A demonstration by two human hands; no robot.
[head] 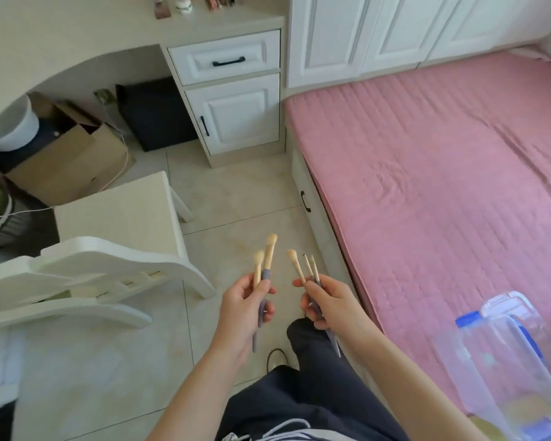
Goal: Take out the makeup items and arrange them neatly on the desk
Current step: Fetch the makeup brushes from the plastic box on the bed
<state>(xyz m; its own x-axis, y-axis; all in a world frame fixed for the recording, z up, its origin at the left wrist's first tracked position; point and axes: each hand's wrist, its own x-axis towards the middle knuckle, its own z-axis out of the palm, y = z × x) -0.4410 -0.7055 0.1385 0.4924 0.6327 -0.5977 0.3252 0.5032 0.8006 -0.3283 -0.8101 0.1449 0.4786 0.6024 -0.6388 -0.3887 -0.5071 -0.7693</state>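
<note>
The fingers of our left hand [245, 300] curl round two fluffy brushes [265, 265]. Those of our right hand [330, 305] pinch three thin brushes [306, 272], bristles up, above the floor [236, 202] between chair [109, 259] and bed [442, 154]. The table [77, 27] sits well away. We judge the loosely fanned right-hand bunch could slip in carrying and drop a brush onto the tiles.

Bare left hand [242, 310] and right hand [331, 307] — forearms [392, 361] bare too, right down to the bottom edge of view. Dark navy trousers [315, 393], loose, soft folds at the knee. Pale grey-white drawstring [287, 429], 2 strands at the waist. Brownish footwear [275, 358] beside the trouser leg — mostly hidden, type unclear.
</note>
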